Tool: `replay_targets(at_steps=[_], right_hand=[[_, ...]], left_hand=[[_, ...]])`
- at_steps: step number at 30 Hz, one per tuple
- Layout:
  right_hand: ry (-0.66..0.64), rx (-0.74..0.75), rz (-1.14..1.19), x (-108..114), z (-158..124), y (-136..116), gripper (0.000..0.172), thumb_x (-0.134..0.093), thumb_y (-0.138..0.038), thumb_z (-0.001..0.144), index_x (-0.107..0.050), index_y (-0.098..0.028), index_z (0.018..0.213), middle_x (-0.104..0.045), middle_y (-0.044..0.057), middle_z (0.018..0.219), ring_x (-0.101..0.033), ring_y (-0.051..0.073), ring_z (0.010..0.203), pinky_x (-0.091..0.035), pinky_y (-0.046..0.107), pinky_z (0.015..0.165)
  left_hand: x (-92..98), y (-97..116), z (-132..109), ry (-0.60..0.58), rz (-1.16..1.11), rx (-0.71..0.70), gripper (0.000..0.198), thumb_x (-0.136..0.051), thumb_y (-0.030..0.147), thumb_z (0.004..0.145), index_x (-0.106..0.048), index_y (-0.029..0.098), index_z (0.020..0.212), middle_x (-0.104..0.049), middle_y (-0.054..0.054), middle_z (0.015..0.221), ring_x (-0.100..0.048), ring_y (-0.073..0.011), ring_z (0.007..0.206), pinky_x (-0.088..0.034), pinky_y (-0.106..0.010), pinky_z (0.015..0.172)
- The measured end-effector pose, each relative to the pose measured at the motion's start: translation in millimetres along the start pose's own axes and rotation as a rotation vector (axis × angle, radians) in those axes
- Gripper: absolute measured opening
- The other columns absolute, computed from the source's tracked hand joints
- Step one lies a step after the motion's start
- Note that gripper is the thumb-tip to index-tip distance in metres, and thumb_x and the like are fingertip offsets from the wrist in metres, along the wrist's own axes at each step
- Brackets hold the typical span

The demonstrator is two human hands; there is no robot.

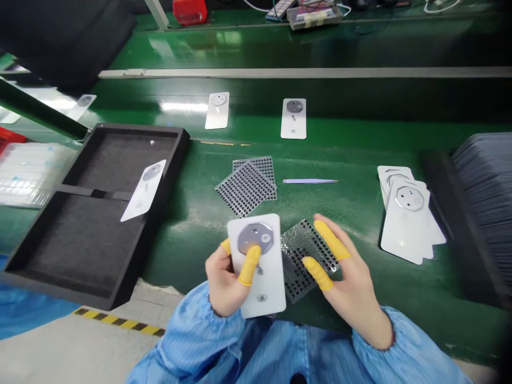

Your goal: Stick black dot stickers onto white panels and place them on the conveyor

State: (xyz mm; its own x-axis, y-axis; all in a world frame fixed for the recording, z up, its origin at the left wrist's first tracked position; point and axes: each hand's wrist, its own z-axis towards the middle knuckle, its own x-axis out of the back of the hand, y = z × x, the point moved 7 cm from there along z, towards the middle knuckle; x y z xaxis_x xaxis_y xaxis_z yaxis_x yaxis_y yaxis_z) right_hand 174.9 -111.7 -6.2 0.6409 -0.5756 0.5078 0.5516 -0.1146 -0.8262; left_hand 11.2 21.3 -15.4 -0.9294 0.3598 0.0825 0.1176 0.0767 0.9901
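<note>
My left hand point(232, 277), with yellow finger cots, grips a white phone back cover point(266, 282) by its left side. The thumb lies on the lower edge of its grey round camera plate. My right hand point(340, 266), also in yellow cots, is over a clear sheet of black dots point(298, 266); thumb and forefinger are spread, with nothing visible between their tips. Part of that sheet is hidden behind the cover. Beyond it are overlapping dot sheets point(246, 186) and purple tweezers point(310, 181) on the green bench.
Several white covers point(406, 224) lie overlapped at right, beside a dark bin point(448, 229) of stacked thin sheets. One cover point(146, 192) rests across the rim of a black tray point(120, 277) at left. Two covers point(217, 109) point(294, 118) lie farther back. A blue sleeve point(32, 314) shows at far left.
</note>
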Motion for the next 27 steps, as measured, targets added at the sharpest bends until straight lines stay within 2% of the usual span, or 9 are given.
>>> replay_targets(at_steps=[3,6,8,10,14,17,20,23,27], right_hand=[[0.083,0.051,-0.326,11.7,-5.7,18.6,0.037,-0.066,-0.023,0.083,-0.058,-0.023,0.119,-0.035,0.012,0.150,-0.027,0.038,0.140,-0.024,0.072,0.107],[0.057,0.028,-0.245,16.7,-7.8,31.7,0.020,-0.055,-0.019,0.089,-0.064,-0.022,0.107,-0.049,0.012,0.139,-0.048,0.031,0.128,-0.043,0.059,0.103],[-0.016,-0.059,-0.093,20.7,-0.4,37.8,0.019,-0.058,-0.024,0.088,-0.064,-0.022,0.106,-0.066,0.010,0.118,-0.065,0.025,0.107,-0.055,0.046,0.093],[-0.169,-0.181,0.114,19.9,12.1,44.0,0.024,-0.064,-0.033,0.084,-0.064,-0.021,0.105,-0.073,0.007,0.100,-0.071,0.023,0.091,-0.060,0.039,0.084],[-0.440,-0.306,0.425,11.1,35.8,49.3,0.042,-0.070,-0.044,0.078,-0.060,-0.017,0.109,-0.073,0.010,0.099,-0.071,0.023,0.093,-0.060,0.040,0.083],[-0.282,-0.148,0.189,18.6,47.6,43.2,0.042,-0.070,-0.040,0.078,-0.059,-0.019,0.114,-0.069,0.010,0.109,-0.068,0.024,0.098,-0.057,0.045,0.089],[-0.068,0.161,-0.120,22.5,37.8,13.7,0.033,-0.064,-0.023,0.084,-0.059,-0.024,0.116,-0.065,0.009,0.112,-0.062,0.023,0.103,-0.050,0.049,0.096],[-0.120,0.394,-0.174,6.3,15.9,-10.2,0.028,-0.057,-0.013,0.086,-0.059,-0.023,0.112,-0.065,0.007,0.103,-0.062,0.020,0.093,-0.050,0.050,0.095],[-0.139,0.457,-0.222,-9.1,2.0,-12.0,0.026,-0.050,-0.007,0.087,-0.060,-0.019,0.107,-0.064,0.009,0.103,-0.062,0.020,0.094,-0.050,0.050,0.098]], left_hand=[[23.6,-3.7,16.8,0.123,0.086,-0.053,0.038,-0.073,0.038,0.074,-0.064,0.012,0.100,-0.074,-0.006,0.077,-0.067,-0.0165,0.057,-0.054,-0.022,0.051],[31.9,-0.8,36.1,0.103,0.247,-0.163,0.059,-0.069,0.036,0.079,-0.049,0.015,0.129,-0.073,-0.010,0.098,-0.071,-0.0226,0.082,-0.058,-0.030,0.071],[19.8,0.5,43.9,-0.062,0.376,-0.218,0.053,-0.065,0.037,0.081,-0.054,0.015,0.128,-0.071,-0.012,0.108,-0.069,-0.0260,0.097,-0.054,-0.035,0.086],[-2.1,-3.5,43.6,-0.299,0.413,-0.183,0.040,-0.060,0.042,0.084,-0.067,0.014,0.112,-0.071,-0.013,0.109,-0.066,-0.0286,0.103,-0.050,-0.039,0.093],[-48.9,-17.4,22.2,-0.686,0.136,0.131,0.054,-0.063,0.056,0.077,-0.072,0.011,0.104,-0.074,-0.014,0.101,-0.070,-0.0305,0.088,-0.057,-0.038,0.074],[-67.4,-25.5,7.2,-0.745,0.059,0.282,0.050,-0.074,0.053,0.067,-0.075,0.009,0.092,-0.076,-0.014,0.088,-0.071,-0.0277,0.073,-0.058,-0.033,0.061],[-69.0,-28.1,3.7,-0.655,0.064,0.269,0.043,-0.072,0.049,0.071,-0.075,0.010,0.090,-0.076,-0.014,0.093,-0.071,-0.0270,0.082,-0.058,-0.034,0.071],[-69.4,-27.9,-0.1,-0.648,0.021,0.264,0.040,-0.070,0.045,0.075,-0.074,0.011,0.095,-0.075,-0.013,0.097,-0.071,-0.0265,0.087,-0.058,-0.034,0.077],[-68.3,-22.4,-1.0,-0.632,0.048,0.162,0.028,-0.067,0.033,0.079,-0.074,0.012,0.096,-0.075,-0.011,0.099,-0.071,-0.0263,0.090,-0.057,-0.034,0.082]])
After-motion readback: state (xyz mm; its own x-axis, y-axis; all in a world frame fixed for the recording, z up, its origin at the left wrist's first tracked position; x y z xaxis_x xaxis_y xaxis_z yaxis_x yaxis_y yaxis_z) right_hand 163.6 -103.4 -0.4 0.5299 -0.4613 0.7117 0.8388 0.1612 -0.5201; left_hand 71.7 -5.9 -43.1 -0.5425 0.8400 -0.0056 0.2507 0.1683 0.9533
